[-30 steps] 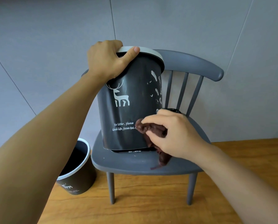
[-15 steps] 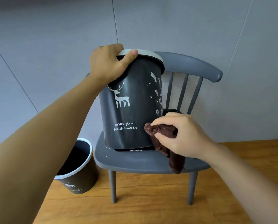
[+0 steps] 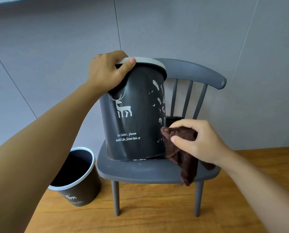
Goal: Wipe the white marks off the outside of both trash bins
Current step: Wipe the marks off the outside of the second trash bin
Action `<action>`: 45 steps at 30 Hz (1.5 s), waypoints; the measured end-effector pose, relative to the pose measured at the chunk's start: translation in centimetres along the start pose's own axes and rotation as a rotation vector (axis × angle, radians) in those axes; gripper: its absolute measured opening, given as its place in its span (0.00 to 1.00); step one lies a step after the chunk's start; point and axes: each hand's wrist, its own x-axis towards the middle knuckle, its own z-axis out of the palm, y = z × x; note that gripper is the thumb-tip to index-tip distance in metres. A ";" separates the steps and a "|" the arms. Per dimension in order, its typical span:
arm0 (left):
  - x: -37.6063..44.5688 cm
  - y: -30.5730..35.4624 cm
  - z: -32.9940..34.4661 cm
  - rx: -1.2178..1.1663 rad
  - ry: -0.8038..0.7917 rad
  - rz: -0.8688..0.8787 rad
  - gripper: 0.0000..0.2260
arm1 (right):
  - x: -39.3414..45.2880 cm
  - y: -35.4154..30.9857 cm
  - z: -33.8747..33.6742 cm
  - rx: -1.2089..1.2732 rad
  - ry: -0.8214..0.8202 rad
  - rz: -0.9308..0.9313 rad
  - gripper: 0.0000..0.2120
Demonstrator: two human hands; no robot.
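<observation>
Now I am gripping the tall black deer-print plastic bin (image 3: 133, 115) with my left hand (image 3: 106, 71), my right hand (image 3: 197, 142) pinching the brown cloth (image 3: 182, 148) against it.

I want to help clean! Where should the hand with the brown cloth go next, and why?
Probably straight up the bin's side. The right hand holds the brown cloth against the lower right of the bin on the chair, and the white marks sit just above it, unwiped. The left hand grips the rim, steadying it.
</observation>
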 end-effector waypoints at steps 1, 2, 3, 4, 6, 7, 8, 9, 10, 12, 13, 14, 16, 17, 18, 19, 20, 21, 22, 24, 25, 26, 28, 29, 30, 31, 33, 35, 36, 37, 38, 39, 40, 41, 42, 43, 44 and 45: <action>-0.2 0.1 -0.2 -0.008 -0.007 0.023 0.22 | 0.1 0.1 -0.2 0.011 0.052 0.005 0.11; -0.3 0.1 -0.4 -0.013 -0.012 0.045 0.21 | 0.2 0.3 -0.2 0.022 0.098 0.011 0.11; -0.3 0.2 -0.6 -0.017 -0.018 0.065 0.20 | 0.4 0.4 -0.2 0.028 0.138 0.017 0.11; -0.4 0.2 -0.8 -0.018 -0.029 0.086 0.19 | 0.6 0.6 -0.3 0.026 0.176 0.023 0.11; -0.4 0.2 -1.2 -0.002 -0.069 0.138 0.18 | 1.0 0.9 -0.4 0.011 0.247 0.044 0.11; -0.4 0.3 -1.5 0.012 -0.094 0.156 0.18 | 1.2 1.0 -0.4 0.008 0.273 0.049 0.11; -0.3 0.4 -1.8 0.020 -0.117 0.164 0.18 | 1.4 1.1 -0.4 0.012 0.293 0.050 0.11; -0.2 0.4 -2.0 0.022 -0.137 0.167 0.18 | 1.6 1.1 -0.4 0.026 0.310 0.054 0.10; 0.1 0.4 -2.2 0.022 -0.158 0.169 0.17 | 1.9 1.0 -0.4 0.049 0.330 0.061 0.10; 0.7 0.6 -2.5 0.032 -0.218 0.171 0.13 | 2.4 0.8 -0.5 0.108 0.367 0.082 0.09; 0.9 0.9 -2.5 0.049 -0.250 0.178 0.10 | 2.6 0.6 -0.4 0.133 0.381 0.086 0.08; 1.1 1.4 -2.4 0.080 -0.274 0.200 0.10 | 2.9 0.5 -0.4 0.153 0.391 0.086 0.08; 1.1 2.4 -2.0 0.184 -0.303 0.238 0.11 | 3.3 0.3 -0.2 0.180 0.403 0.082 0.08; 1.2 3.0 -1.9 0.219 -0.303 0.234 0.13 | 3.5 0.2 -0.2 0.189 0.401 0.080 0.08; 1.3 3.4 -1.8 0.228 -0.291 0.227 0.15 | 3.7 0.2 -0.1 0.194 0.395 0.080 0.08; 1.5 3.8 -1.7 0.224 -0.271 0.231 0.16 | 3.8 0.1 -0.1 0.199 0.388 0.084 0.08; 1.7 4.1 -1.6 0.214 -0.255 0.243 0.16 | 4.0 0.0 -0.2 0.206 0.382 0.089 0.08; 1.9 4.4 -1.5 0.202 -0.246 0.249 0.14 | 4.1 -0.1 -0.3 0.217 0.377 0.094 0.08; 2.1 4.6 -1.4 0.191 -0.240 0.247 0.13 | 4.3 -0.1 -0.3 0.232 0.374 0.100 0.08; 2.2 5.0 -0.9 0.226 -0.222 0.236 0.14 | 4.6 -0.2 -0.6 0.288 0.371 0.129 0.07; 2.2 5.0 -0.6 0.277 -0.206 0.248 0.17 | 4.7 -0.2 -0.7 0.329 0.372 0.152 0.08; 2.1 5.0 -0.3 0.328 -0.194 0.268 0.20 | 4.8 -0.2 -0.8 0.369 0.375 0.176 0.08; 2.3 4.7 -0.1 0.367 -0.179 0.302 0.24 | 5.0 -0.3 -0.9 0.419 0.374 0.204 0.08; 2.4 4.5 -0.1 0.364 -0.170 0.321 0.24 | 5.1 -0.4 -1.0 0.430 0.366 0.206 0.08; 2.5 4.2 -0.2 0.357 -0.157 0.349 0.24 | 5.2 -0.6 -1.1 0.435 0.352 0.200 0.08; 2.6 3.9 -0.2 0.344 -0.144 0.379 0.24 | 5.3 -0.8 -1.3 0.439 0.328 0.189 0.08; 2.6 3.5 -0.1 0.302 -0.128 0.421 0.23 | 5.5 -1.5 -1.7 0.450 0.263 0.140 0.09; 2.4 3.2 0.1 0.273 -0.123 0.397 0.22 | 5.9 -2.3 -2.1 0.498 0.236 0.078 0.12; 2.3 3.2 0.2 0.272 -0.119 0.376 0.22 | 6.2 -2.8 -2.2 0.536 0.253 0.050 0.13; 2.2 3.1 0.3 0.274 -0.112 0.363 0.22 | 6.4 -3.3 -2.2 0.564 0.286 0.020 0.14; 2.2 3.1 0.4 0.276 -0.100 0.358 0.22 | 6.7 -3.7 -2.0 0.568 0.326 -0.015 0.13; 2.2 3.1 0.4 0.274 -0.087 0.356 0.21 | 7.0 -4.0 -1.7 0.536 0.371 -0.054 0.11; 2.1 3.1 0.4 0.267 -0.072 0.355 0.21 | 7.4 -4.3 -1.2 0.477 0.419 -0.093 0.09; 2.1 3.1 0.4 0.259 -0.055 0.351 0.21 | 7.7 -4.4 -0.5 0.405 0.470 -0.126 0.08; 2.0 3.1 0.4 0.254 -0.037 0.342 0.22 | 8.0 -4.4 0.2 0.332 0.519 -0.150 0.09; 1.9 3.0 0.4 0.252 -0.019 0.327 0.22 | 8.3 -4.3 1.0 0.264 0.559 -0.161 0.11; 1.7 3.0 0.5 0.250 -0.004 0.311 0.23 | 8.5 -4.0 1.7 0.196 0.581 -0.163 0.12; 1.6 2.9 0.5 0.246 0.007 0.296 0.23 | 8.6 -3.7 2.4 0.126 0.581 -0.162 0.12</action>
